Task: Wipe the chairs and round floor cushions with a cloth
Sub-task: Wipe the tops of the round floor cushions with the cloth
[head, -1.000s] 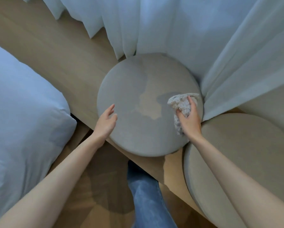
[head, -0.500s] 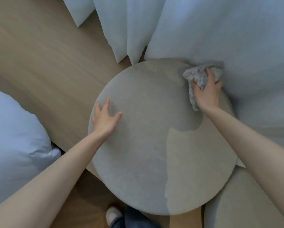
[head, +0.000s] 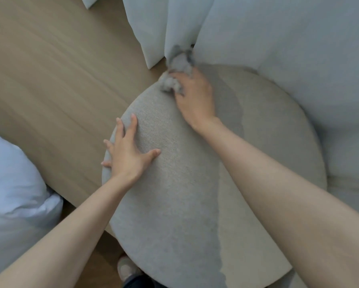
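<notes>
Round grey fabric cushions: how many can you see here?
1 for certain: the round grey fabric cushion under both hands. Grey fabric at the right edge may be a second, mostly hidden.

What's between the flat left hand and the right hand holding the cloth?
Head view: only bare beige woven fabric of the round cushion lies between the left hand and the right hand clutching the crumpled grey cloth.

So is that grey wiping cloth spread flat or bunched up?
Bunched up: the fluffy grey cloth sits crumpled under the right hand.

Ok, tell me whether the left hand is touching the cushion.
Touching. The head view shows the left hand lying flat on the round cushion, fingers spread.
</notes>
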The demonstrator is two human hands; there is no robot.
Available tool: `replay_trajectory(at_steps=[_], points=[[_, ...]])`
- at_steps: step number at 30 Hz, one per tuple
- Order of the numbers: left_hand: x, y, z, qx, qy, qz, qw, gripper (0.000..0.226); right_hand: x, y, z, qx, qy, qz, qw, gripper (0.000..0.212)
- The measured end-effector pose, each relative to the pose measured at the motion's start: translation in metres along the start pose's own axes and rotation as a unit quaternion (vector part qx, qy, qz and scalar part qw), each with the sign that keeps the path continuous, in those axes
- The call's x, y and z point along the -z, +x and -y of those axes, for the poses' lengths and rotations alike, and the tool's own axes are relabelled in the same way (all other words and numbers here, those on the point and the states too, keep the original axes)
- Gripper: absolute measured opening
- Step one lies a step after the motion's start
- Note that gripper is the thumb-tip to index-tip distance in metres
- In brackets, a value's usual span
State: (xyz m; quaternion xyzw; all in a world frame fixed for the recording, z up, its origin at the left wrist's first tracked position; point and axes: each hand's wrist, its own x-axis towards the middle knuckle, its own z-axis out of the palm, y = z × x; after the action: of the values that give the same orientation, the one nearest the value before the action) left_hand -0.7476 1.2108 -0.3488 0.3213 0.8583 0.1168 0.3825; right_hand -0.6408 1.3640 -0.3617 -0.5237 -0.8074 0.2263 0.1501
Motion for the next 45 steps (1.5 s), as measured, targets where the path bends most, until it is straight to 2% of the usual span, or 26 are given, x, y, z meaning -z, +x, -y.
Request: replay_trajectory(at_steps=[2, 4, 7, 9, 11, 13, 17, 20, 22, 24, 26, 28, 32, 34, 37, 40, 43, 45], points=[[0.0, -0.001, -0.001, 0.006, 0.003, 0.0, 1.0, 0.102, 0.003, 0.002, -0.003, 0.046, -0.049, 0.049, 0.997, 0.038], [-0.001, -0.002, -0.002, 0.007, 0.006, 0.001, 1.0, 0.101, 0.025, -0.005, -0.035, 0.053, -0.097, 0.047, 0.993, 0.039], [-0.003, -0.003, -0.003, 0.011, 0.012, -0.006, 1.0, 0.101, 0.078, -0.038, -0.111, -0.054, -0.113, -0.038, 0.991, 0.037], [-0.005, -0.004, -0.004, 0.008, 0.008, -0.017, 1.0, 0.1, 0.097, -0.063, -0.138, -0.148, -0.14, -0.071, 0.977, 0.042], [-0.006, -0.005, -0.003, 0.006, 0.0, -0.026, 1.0, 0.1, 0.088, -0.065, -0.135, -0.235, -0.129, -0.119, 0.956, 0.045], [-0.007, -0.005, -0.002, 0.004, -0.004, -0.028, 1.0, 0.1, 0.069, -0.051, -0.113, -0.262, -0.093, -0.152, 0.948, 0.045], [-0.005, -0.004, 0.0, 0.001, -0.003, -0.02, 1.0, 0.101, 0.031, -0.022, -0.055, -0.181, -0.036, -0.096, 0.978, 0.046], [-0.004, -0.004, 0.0, -0.003, 0.001, -0.02, 1.0, 0.101, 0.004, -0.017, -0.004, -0.038, -0.031, 0.004, 0.999, 0.045], [-0.002, -0.005, 0.002, -0.013, 0.004, -0.02, 1.0, 0.1, -0.005, -0.019, 0.015, 0.04, -0.03, 0.056, 0.997, 0.043], [0.001, -0.009, 0.005, -0.031, 0.0, -0.014, 0.999, 0.097, 0.004, -0.018, 0.007, 0.079, -0.049, 0.093, 0.991, 0.043], [0.004, -0.014, 0.01, -0.045, -0.007, -0.011, 0.999, 0.092, 0.026, -0.022, -0.025, 0.082, -0.083, 0.097, 0.988, 0.045], [0.008, -0.019, 0.016, -0.037, -0.026, -0.012, 0.999, 0.088, 0.057, -0.036, -0.07, 0.02, -0.115, 0.049, 0.992, 0.047], [0.01, -0.04, 0.031, -0.011, -0.06, -0.01, 0.998, 0.091, 0.089, -0.07, -0.112, -0.202, -0.123, -0.061, 0.97, 0.052], [0.007, -0.045, 0.033, -0.026, -0.059, -0.03, 0.997, 0.092, 0.073, -0.063, -0.095, -0.226, -0.088, -0.094, 0.966, 0.05], [0.007, -0.04, 0.032, -0.019, -0.057, -0.043, 0.997, 0.095, 0.032, -0.036, -0.039, -0.163, -0.028, -0.079, 0.983, 0.049], [0.013, -0.04, 0.041, -0.021, -0.061, -0.05, 0.997, 0.096, -0.008, -0.032, 0.026, -0.009, 0.003, 0.032, 0.999, 0.045], [0.019, -0.049, 0.059, -0.026, -0.087, -0.055, 0.994, 0.094, -0.028, -0.051, 0.067, 0.185, -0.026, 0.163, 0.969, 0.04], [0.022, -0.059, 0.073, -0.027, -0.081, -0.036, 0.996, 0.092, -0.019, -0.052, 0.058, 0.259, -0.06, 0.194, 0.944, 0.038]])
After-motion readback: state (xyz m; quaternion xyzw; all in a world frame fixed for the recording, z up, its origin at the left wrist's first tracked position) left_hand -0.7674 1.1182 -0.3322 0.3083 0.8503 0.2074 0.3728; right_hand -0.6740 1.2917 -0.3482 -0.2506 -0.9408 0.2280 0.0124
